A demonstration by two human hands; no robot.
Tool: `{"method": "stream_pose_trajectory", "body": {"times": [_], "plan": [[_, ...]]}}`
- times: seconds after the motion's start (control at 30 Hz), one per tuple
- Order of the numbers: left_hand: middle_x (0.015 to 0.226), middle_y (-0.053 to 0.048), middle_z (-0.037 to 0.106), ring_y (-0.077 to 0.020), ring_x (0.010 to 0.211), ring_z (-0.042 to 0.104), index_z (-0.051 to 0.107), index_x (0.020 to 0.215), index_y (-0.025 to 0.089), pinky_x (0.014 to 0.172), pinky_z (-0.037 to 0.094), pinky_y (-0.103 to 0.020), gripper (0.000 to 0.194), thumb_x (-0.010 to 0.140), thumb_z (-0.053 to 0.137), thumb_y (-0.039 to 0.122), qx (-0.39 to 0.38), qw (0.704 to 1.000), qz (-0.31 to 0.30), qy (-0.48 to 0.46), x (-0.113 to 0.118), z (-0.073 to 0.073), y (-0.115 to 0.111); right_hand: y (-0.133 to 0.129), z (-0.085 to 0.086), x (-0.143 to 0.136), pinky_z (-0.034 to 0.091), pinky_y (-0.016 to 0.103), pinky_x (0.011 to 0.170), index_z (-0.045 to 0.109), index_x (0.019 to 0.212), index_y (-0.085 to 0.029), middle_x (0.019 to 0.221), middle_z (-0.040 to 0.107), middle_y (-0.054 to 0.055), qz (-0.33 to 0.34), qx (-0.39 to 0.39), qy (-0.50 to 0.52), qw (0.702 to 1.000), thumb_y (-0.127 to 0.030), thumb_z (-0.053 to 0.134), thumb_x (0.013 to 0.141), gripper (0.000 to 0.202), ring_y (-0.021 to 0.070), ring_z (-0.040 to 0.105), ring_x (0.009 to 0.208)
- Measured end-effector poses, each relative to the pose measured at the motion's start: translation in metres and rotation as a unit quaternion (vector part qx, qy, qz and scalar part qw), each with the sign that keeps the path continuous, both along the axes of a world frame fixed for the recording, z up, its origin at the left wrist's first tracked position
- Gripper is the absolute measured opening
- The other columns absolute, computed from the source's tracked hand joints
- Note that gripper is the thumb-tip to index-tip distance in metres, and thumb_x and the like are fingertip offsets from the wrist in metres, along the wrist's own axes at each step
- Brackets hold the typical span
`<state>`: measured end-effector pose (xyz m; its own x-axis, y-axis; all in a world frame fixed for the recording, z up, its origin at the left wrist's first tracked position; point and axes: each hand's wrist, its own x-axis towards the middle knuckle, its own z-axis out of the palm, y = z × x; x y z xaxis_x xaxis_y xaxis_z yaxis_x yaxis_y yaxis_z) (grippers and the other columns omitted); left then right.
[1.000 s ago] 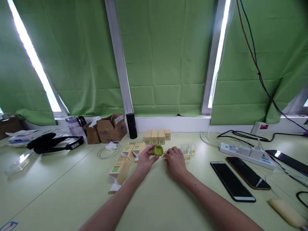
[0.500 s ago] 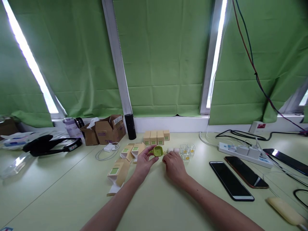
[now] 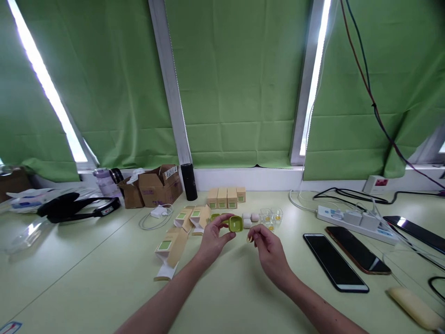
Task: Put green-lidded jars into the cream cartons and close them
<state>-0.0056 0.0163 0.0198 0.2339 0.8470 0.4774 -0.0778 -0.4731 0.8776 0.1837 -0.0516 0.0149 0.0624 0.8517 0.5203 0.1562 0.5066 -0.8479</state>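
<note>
Table (image 3: 225, 297) underlies the work. Left hand (image 3: 211, 242) grips, right hand (image 3: 271, 254) pinches: respectively, a green container (image 3: 236, 224) beside white cylinders (image 3: 247, 223), and a small pale piece (image 3: 249, 239). Slack left grip could tip the container; narrow fingertip contact could drop the piece.

We find the piece (image 3: 249, 240) in the right hand (image 3: 271, 254) too small to identify. The left hand (image 3: 212, 239) covers part of the green cup (image 3: 236, 224) and of a second green item (image 3: 214, 216) behind it. Print on the carton labels (image 3: 166, 245) is unreadable to us. The lower edge crops both forearms (image 3: 172, 290), the right edge a dark phone (image 3: 417, 234).
</note>
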Motion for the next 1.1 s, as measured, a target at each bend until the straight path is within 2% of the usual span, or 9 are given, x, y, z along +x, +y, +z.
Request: {"method": "stream_pose_trajectory", "body": {"times": [0.13,0.37,0.57,0.73,0.9,1.0,1.1], "plan": [[0.129,-0.011,0.072,-0.0293,0.121,0.065,0.071,0.121,0.022,0.101,0.050,-0.043,0.050,0.072,0.083,0.019,0.012,1.000,-0.001,0.022,0.001,-0.001,-0.002,0.002,0.001,0.004,0.050,0.032,0.069,0.069,0.102,-0.022,0.085,0.066,0.004,0.028,-0.033,0.104,0.994,-0.050,0.067,0.091,0.030,0.0186,0.058,0.075],[0.128,-0.011,0.072,-0.0297,0.122,0.064,0.073,0.120,0.023,0.100,0.050,-0.044,0.047,0.074,0.081,0.019,0.028,0.997,0.004,0.075,0.003,0.000,-0.007,0.010,0.002,0.009,0.047,0.030,0.055,0.072,0.094,-0.018,0.066,0.066,0.002,0.060,-0.118,0.217,0.967,-0.058,0.082,0.076,0.045,0.0161,0.056,0.060],[0.129,-0.011,0.071,-0.0295,0.122,0.063,0.072,0.121,0.024,0.100,0.050,-0.044,0.048,0.074,0.081,0.017,0.024,0.996,0.001,0.085,0.004,-0.002,-0.007,0.009,0.003,0.010,0.049,0.029,0.054,0.069,0.094,-0.019,0.079,0.073,0.007,0.091,-0.145,0.255,0.952,-0.055,0.087,0.071,0.046,0.0196,0.065,0.070],[0.129,-0.011,0.071,-0.0296,0.122,0.063,0.072,0.121,0.024,0.100,0.049,-0.044,0.048,0.074,0.082,0.018,0.036,0.995,0.000,0.095,0.003,-0.002,-0.008,0.007,0.003,0.009,0.053,0.032,0.055,0.069,0.089,-0.021,0.081,0.069,0.005,0.057,-0.087,0.202,0.974,-0.051,0.086,0.074,0.039,0.0200,0.064,0.072],[0.127,-0.010,0.070,-0.0293,0.122,0.061,0.073,0.118,0.025,0.097,0.049,-0.043,0.044,0.076,0.080,0.018,0.053,0.993,-0.007,0.108,0.006,0.002,-0.012,0.002,0.002,0.010,0.054,0.033,0.063,0.069,0.092,-0.023,0.085,0.068,0.004,0.003,-0.029,0.075,0.997,-0.045,0.073,0.089,0.023,0.0190,0.062,0.074],[0.124,-0.009,0.071,-0.0287,0.119,0.062,0.073,0.118,0.026,0.096,0.050,-0.043,0.043,0.076,0.080,0.016,0.064,0.992,-0.008,0.113,0.007,0.004,-0.015,-0.001,0.003,0.012,0.057,0.036,0.075,0.072,0.102,-0.025,0.093,0.071,0.005,-0.030,0.008,0.004,1.000,-0.039,0.065,0.095,0.017,0.0216,0.066,0.083],[0.123,-0.009,0.070,-0.0289,0.119,0.060,0.073,0.118,0.026,0.096,0.050,-0.042,0.044,0.076,0.079,0.016,0.072,0.989,-0.009,0.125,0.010,0.008,-0.020,-0.003,0.004,0.013,0.057,0.038,0.078,0.074,0.108,-0.027,0.098,0.074,0.006,-0.049,0.061,-0.048,0.996,-0.032,0.061,0.097,0.018,0.0226,0.068,0.086]]}}
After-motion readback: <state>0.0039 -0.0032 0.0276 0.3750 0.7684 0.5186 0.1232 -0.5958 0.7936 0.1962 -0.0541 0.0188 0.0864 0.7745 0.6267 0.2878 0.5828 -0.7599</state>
